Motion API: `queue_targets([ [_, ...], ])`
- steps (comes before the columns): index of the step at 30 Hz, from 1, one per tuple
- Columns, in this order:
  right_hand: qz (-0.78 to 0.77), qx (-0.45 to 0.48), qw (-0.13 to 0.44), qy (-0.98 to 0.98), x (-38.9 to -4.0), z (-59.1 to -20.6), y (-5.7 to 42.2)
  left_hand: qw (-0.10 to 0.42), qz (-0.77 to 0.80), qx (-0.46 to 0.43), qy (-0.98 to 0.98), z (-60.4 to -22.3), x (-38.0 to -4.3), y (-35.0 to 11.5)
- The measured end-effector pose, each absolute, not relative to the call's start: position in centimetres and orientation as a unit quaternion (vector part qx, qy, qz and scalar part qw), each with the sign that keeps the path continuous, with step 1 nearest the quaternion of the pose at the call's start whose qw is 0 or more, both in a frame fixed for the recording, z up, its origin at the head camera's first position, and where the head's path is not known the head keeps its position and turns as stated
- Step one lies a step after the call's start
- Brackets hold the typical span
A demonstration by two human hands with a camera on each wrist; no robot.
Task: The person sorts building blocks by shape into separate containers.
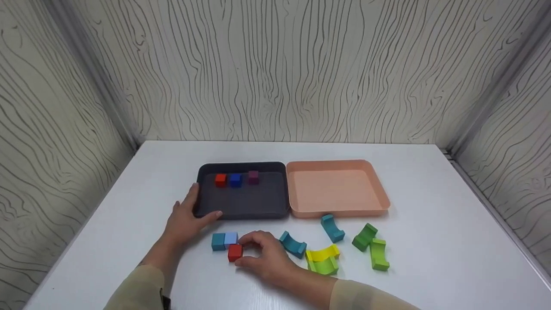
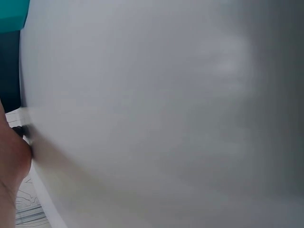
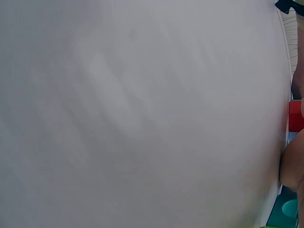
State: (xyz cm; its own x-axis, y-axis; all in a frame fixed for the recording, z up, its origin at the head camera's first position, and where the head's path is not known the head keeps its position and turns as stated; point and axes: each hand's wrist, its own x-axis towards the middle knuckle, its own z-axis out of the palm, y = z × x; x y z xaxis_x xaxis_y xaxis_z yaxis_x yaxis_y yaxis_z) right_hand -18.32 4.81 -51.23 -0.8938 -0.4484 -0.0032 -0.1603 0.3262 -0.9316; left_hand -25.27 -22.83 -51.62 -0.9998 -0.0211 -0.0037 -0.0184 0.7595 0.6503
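Observation:
My right hand (image 1: 271,260) pinches a red cube (image 1: 235,253) at its right side, the index fingertip at its far edge and the thumb at its near edge. That red cube (image 3: 295,115) also shows at the edge of the right wrist view. Right behind it, a teal cube (image 1: 218,242) and a light blue cube (image 1: 231,239) stand side by side. My left hand (image 1: 185,221) rests spread at the dark tray (image 1: 243,211), fingers along its left wall and thumb at the front rim. Inside, along the back, sit a red block (image 1: 221,180), a blue cube (image 1: 236,180) and a maroon cube (image 1: 253,177).
A peach tray (image 1: 338,189) adjoins the dark one on the right. In front lie arch blocks: teal ones (image 1: 293,245) (image 1: 332,228), a yellow one (image 1: 323,253) against a lime one (image 1: 323,266), a dark green one (image 1: 365,237) and another lime one (image 1: 379,255). Patterned panels enclose the white table.

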Motion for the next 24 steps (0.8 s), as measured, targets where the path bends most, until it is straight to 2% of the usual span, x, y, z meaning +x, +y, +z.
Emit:
queue_targets([
  [7,-0.548,-0.180,0.132,0.806,-18.24,-51.27,4.71,0.014,-0.344,-0.006,-0.939,-51.73,-25.42,-22.98],
  [24,-0.558,-0.175,0.142,0.799,-18.56,-51.53,4.97,0.008,-0.345,0.009,-0.939,-51.78,-25.43,-22.82],
])
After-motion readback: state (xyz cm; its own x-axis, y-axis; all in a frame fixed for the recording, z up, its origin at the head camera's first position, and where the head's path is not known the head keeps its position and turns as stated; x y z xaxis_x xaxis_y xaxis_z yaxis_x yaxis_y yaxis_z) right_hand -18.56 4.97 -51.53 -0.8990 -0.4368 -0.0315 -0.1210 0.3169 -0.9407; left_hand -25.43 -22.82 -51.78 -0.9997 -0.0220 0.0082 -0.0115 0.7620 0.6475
